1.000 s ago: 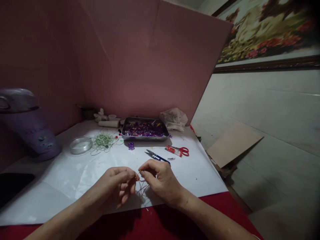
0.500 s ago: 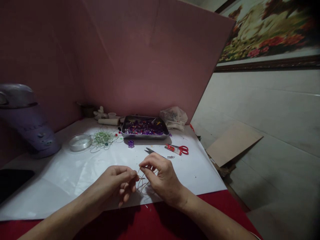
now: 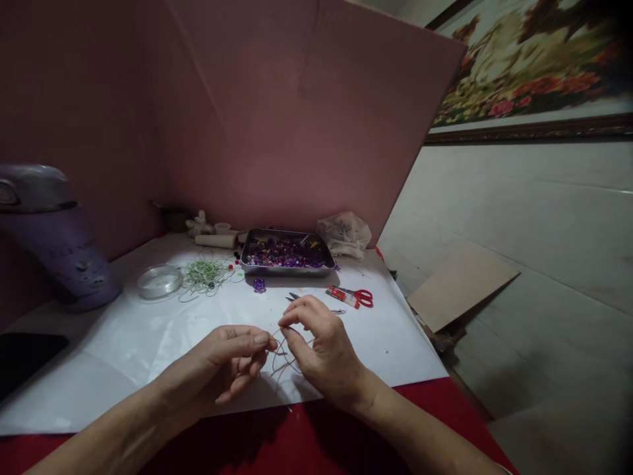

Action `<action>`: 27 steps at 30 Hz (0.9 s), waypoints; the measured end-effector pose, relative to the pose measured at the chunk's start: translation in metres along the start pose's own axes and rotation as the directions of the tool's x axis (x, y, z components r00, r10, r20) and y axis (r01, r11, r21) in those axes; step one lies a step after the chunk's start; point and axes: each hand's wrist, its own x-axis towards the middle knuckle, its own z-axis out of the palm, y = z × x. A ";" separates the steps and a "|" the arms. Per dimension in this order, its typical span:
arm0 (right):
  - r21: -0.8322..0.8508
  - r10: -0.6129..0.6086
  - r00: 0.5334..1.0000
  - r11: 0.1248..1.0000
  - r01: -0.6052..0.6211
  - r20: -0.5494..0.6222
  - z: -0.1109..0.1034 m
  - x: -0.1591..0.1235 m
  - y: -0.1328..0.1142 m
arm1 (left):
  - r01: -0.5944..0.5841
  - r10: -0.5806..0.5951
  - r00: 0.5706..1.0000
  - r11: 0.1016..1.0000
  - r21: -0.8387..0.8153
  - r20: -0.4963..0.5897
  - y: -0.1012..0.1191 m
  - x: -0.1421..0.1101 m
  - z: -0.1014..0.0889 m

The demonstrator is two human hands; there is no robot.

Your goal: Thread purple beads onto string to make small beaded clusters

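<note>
On the near side of the metal tray [image 3: 287, 271], the person's left hand [image 3: 238, 356] pinches a thin cord [image 3: 277, 332] between thumb and forefinger, while the right hand [image 3: 324, 346] pinches the same cord at its fingertips, a short stretch showing between them; loose strands dangle below. Left of the tray lies a green thread tangle [image 3: 205, 276]; just in front of it, a purple bead cluster [image 3: 259, 285]; to its near right, red-handled scissors [image 3: 364, 299]

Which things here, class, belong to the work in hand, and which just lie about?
In the work: thin cord, held by the left hand and right hand; probably beads, red-handled scissors, partly hidden blades.
Lying about, seemingly: purple bottle, plastic bag, wall picture, brown board.
</note>
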 end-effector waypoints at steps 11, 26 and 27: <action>0.003 -0.046 0.996 0.999 0.046 0.079 0.000 -0.005 -0.010 | -0.095 0.076 0.982 0.990 -0.104 -0.171 0.001 0.003 -0.009; 0.055 -0.001 0.989 0.998 -0.008 0.150 0.006 -0.007 -0.010 | -0.222 0.220 0.930 0.975 0.028 -0.295 -0.007 0.008 -0.004; 0.062 0.003 0.989 0.998 -0.012 0.148 0.006 -0.007 -0.010 | -0.224 0.227 0.927 0.974 0.044 -0.297 -0.008 0.008 -0.004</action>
